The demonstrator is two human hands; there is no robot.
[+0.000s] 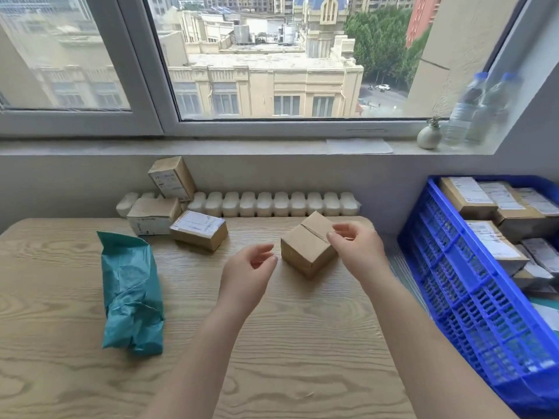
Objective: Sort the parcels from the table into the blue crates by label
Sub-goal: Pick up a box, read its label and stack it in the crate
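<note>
A plain brown cardboard parcel (308, 244) rests on the wooden table (302, 343), slightly right of centre and turned so that one corner faces the viewer; a taped seam runs across its top face, and no label shows on the visible sides. The right hand (357, 246) sits at the parcel's right upper edge, its curled fingertips (332, 235) touching the top face near the seam (whether they actually pinch the edge cannot be told). The left hand (248, 267) hovers just to the left of the parcel, apart from it, fingers loosely curled and holding nothing. The parcel is nearly cubic, so no long axis is evident; its seam runs from the far left towards the near right.

Further left on the table, a labelled brown box (198, 234) lies with its white label upward, beside a white-and-brown box (152, 217); a third labelled box (171, 178) leans above them against the wall. A crumpled teal mailer bag (131, 293) lies lengthwise near the table's left side. To the right of the table stands a blue crate (472, 297) holding several labelled parcels (484, 198). Behind the table runs a white radiator (272, 204); on the windowsill (211, 146) stand a small vase (429, 137) and two water bottles (481, 110).
</note>
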